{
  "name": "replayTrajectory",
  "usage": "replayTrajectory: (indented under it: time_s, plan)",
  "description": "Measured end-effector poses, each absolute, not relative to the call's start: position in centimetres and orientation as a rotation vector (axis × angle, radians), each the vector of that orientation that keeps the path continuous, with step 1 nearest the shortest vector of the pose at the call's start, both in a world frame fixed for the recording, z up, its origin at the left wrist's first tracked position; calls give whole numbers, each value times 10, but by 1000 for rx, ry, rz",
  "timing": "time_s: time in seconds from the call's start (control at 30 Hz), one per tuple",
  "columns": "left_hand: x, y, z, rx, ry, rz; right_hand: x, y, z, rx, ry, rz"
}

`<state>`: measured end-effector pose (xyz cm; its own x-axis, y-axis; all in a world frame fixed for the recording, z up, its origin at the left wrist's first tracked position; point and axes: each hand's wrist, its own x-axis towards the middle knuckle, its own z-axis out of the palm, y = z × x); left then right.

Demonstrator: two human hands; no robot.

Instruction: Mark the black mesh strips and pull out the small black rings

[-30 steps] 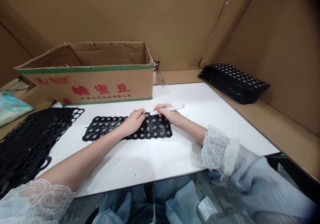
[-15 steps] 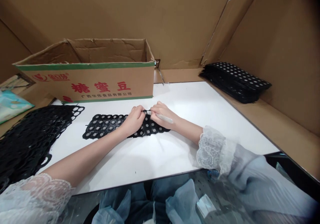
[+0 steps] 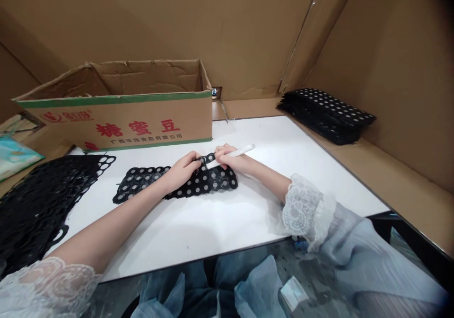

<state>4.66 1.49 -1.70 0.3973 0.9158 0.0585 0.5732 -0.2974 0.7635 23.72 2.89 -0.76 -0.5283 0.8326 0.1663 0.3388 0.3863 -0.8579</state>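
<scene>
A black sheet with rows of round pale dots [image 3: 193, 185] lies on the white tabletop, its right part toward my right hand. My left hand [image 3: 183, 168] rests across the sheet's middle, its fingers bent and closed on the far edge. My right hand [image 3: 229, 159] is closed around a white pen-shaped tool [image 3: 244, 151]. The tool lies slanted, with its lower left end against the sheet beside my left fingertips. What that tip touches is too small to make out.
A cardboard box with red lettering [image 3: 152, 119] stands open behind the sheet. Black perforated netting [image 3: 42, 199] is heaped at left, near a teal packet [image 3: 17, 154]. A stack of black dotted sheets [image 3: 329, 114] lies at the right back. Cardboard walls enclose the table [image 3: 248, 223].
The white tool has swung up, its rear end now rising to the right above my right wrist. My left hand has shifted slightly left, its fingers less bunched. The view has moved a little.
</scene>
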Motion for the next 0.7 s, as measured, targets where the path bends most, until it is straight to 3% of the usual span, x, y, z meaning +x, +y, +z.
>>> replayTrajectory:
  time_s: [0.23,0.7]
  plan:
    - [41,17,-15,2028,1228,530,236,23,-9,-1086,-2102,913]
    - [43,18,-13,1875,1181,494,240,25,-14,-1075,-2046,1019]
